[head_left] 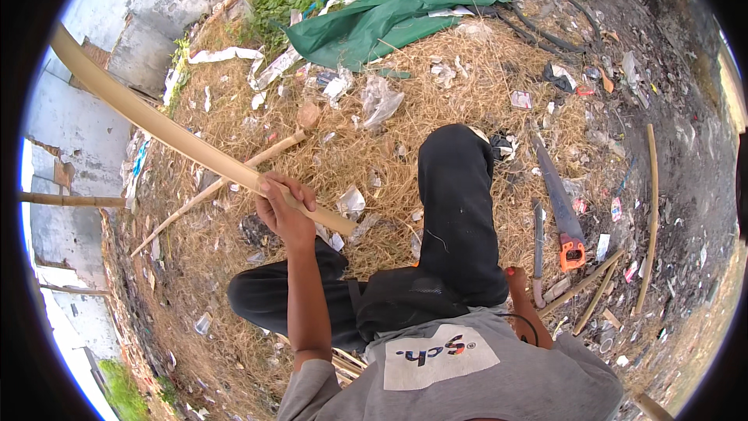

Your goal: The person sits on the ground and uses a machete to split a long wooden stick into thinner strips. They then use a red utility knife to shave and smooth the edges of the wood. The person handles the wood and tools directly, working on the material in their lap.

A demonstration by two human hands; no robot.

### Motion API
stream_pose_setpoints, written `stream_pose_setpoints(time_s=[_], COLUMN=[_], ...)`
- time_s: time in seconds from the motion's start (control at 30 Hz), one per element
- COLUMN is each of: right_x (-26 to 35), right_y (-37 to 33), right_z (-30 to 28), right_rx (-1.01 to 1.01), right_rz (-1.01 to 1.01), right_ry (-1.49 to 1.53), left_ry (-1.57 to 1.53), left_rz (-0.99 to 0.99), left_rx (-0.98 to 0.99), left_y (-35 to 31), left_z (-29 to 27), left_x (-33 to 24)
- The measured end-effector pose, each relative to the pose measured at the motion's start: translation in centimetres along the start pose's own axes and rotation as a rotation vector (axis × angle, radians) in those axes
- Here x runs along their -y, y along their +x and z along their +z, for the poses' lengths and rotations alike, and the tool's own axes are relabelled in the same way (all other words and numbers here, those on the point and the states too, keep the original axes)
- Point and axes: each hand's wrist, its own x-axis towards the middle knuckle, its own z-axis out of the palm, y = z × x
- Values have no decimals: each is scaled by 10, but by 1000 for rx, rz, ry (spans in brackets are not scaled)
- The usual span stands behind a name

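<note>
My left hand (pixel 287 204) is closed around a long, pale split bamboo pole (pixel 179 143), close to its near end. The pole rises from there toward the far left. My right hand (pixel 514 274) is low beside my right knee, its fingers mostly hidden by the black trouser leg. Just right of it lies a machete (pixel 538 245) with a dark blade and a pale handle; whether the hand touches it I cannot make out. Farther right rests a handsaw (pixel 559 199) with an orange handle.
A thinner pole (pixel 210 189) lies on the dry straw under the held bamboo. Several sticks (pixel 651 218) lie at the right. A green tarp (pixel 397 12) and a black hose (pixel 580 12) are at the far side. Litter dots the ground; a weathered wall (pixel 70 132) stands at left.
</note>
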Motion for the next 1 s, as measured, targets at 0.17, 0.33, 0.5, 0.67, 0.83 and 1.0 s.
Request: stream_pose_setpoints(time_s=[0.17,0.33,0.5,0.67,0.83,1.0], right_x=[8,-44,-65,-48,0,-52], right_y=[2,-23,-59,-72,-63,-13], right_z=[-106,-120,-79,-50,-77,-63], right_rx=[-27,-299,33,57,-19,198], right_rz=[215,310,436,447,671,685], right_ry=[145,56,-191,-259,-347,-287], left_ry=[82,47,167,101,174,264], left_rz=[17,166,183,48,87,255], left_rx=[-34,-31,-168,-162,-56,-53], left_y=[5,14,50,52,52,71], left_z=[6,19,21,-32,-38,-23], left_x=[7,9,16,82,92,81])
